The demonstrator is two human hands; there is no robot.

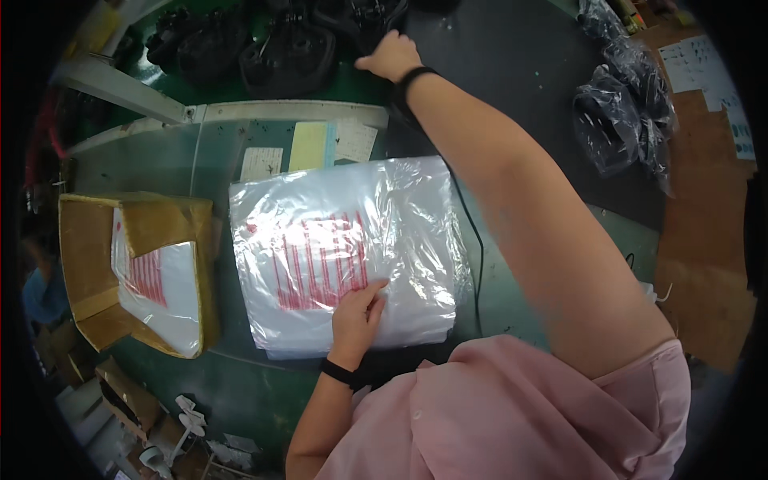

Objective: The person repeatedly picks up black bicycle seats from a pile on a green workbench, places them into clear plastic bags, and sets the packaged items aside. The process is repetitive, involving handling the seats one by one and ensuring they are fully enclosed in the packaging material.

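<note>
A stack of clear plastic bags (416,240) with red printing lies flat in front of me. My left hand (358,316) rests on its near part, the fingers partly stretched over the top bag. My right arm reaches far forward across the table. At its end my right hand (392,58) is closed at the near edge of a black moulded part (360,18) with metal fittings. Its fingertips are partly hidden against the dark part. Beside it sits another black moulded part (288,60) of similar shape.
Left of the bags stands an open cardboard box (204,272) holding more printed bags. Paper notes (310,146) lie beyond the stack. Black items in clear wrap (612,120) lie at far right. A black cable (478,256) runs beside the bags. A white metal post (132,92) stands at upper left.
</note>
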